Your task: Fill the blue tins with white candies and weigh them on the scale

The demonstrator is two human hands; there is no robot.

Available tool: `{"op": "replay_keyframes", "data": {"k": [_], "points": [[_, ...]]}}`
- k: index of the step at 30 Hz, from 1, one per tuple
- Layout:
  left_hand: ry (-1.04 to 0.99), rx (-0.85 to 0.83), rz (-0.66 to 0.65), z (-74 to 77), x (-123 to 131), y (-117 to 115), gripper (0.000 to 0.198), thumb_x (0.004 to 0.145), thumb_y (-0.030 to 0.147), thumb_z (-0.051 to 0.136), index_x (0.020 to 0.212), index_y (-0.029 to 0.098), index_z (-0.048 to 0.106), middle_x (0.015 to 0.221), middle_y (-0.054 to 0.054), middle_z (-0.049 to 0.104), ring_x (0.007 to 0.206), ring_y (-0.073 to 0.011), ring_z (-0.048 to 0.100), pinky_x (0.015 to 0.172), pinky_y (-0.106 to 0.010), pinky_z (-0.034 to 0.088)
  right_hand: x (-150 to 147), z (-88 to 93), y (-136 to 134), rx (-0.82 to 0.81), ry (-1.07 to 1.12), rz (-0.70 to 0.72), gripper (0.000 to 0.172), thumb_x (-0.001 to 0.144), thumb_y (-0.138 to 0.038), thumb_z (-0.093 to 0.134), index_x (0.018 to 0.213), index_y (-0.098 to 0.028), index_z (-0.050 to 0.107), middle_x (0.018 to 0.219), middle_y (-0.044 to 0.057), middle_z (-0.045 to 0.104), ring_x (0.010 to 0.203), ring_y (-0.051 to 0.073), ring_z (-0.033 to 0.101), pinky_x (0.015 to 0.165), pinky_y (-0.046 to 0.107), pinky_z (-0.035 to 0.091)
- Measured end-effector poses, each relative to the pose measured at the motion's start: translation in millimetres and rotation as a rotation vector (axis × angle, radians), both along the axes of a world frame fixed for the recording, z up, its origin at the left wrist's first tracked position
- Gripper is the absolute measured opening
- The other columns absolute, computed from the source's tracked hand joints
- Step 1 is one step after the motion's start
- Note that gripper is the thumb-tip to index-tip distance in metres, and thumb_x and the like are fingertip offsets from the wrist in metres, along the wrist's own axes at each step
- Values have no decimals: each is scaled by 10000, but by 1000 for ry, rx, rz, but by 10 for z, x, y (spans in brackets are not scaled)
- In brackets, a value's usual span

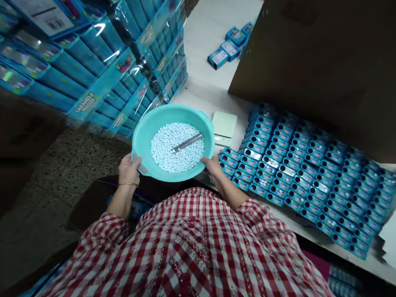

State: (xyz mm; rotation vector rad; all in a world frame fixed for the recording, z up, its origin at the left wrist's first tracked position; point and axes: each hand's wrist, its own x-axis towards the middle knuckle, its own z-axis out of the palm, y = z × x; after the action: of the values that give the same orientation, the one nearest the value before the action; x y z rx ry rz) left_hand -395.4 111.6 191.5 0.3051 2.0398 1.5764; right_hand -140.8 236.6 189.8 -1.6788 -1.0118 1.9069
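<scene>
A turquoise plastic basin (pixel 175 112) is held between my two hands in front of my body, above the near edge of the table. Many small pale candies (pixel 166 141) cover its bottom, and a metal scoop or tube-like tool (pixel 187 142) lies on them. My left hand (pixel 128 170), with a thin bangle at the wrist, is closed on the basin's left rim, near a greyish patch. On the opposite side my right hand (pixel 213 167) grips the right rim. Just beyond that hand sits a small pale green digital scale (pixel 224 125).
Rows of small blue boxes (pixel 286 174) with dark round openings fill the table's right side. Shrink-wrapped packs of blue boxes (pixel 100 75) are stacked at left. Several loose blue boxes (pixel 223 53) lie farther back. A large brown carton (pixel 323 62) stands behind the rows.
</scene>
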Motion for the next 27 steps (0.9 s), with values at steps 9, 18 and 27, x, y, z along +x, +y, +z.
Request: {"op": "replay_keyframes", "data": {"k": [9,18,27], "points": [[-84,209,-153,631,291,589,416,718,449,609,1028,182,531,872,-44,665,553,-60,570,565,-205,476,1745,778,46,328,-7,-559,419,499,-206,622,914,-172,577,845,-5,667,819,153,633,809,322,546],[-310,-125,-489,-8,1015,1217,299,712,268,594,981,138,582,876,-66,679,621,-72,592,615,-212,472,3265,568,-273,419,-204,-918,488,520,-112,526,1001,-187,541,1091,33,611,1014,224,606,820,464,561],[-59,-290,-618,-536,1445,1557,229,722,165,577,939,119,634,846,-77,670,733,-142,621,732,-279,487,3468,336,-456,315,-374,-765,579,572,-298,543,1147,-354,515,1229,45,580,1126,261,566,854,473,521]]}}
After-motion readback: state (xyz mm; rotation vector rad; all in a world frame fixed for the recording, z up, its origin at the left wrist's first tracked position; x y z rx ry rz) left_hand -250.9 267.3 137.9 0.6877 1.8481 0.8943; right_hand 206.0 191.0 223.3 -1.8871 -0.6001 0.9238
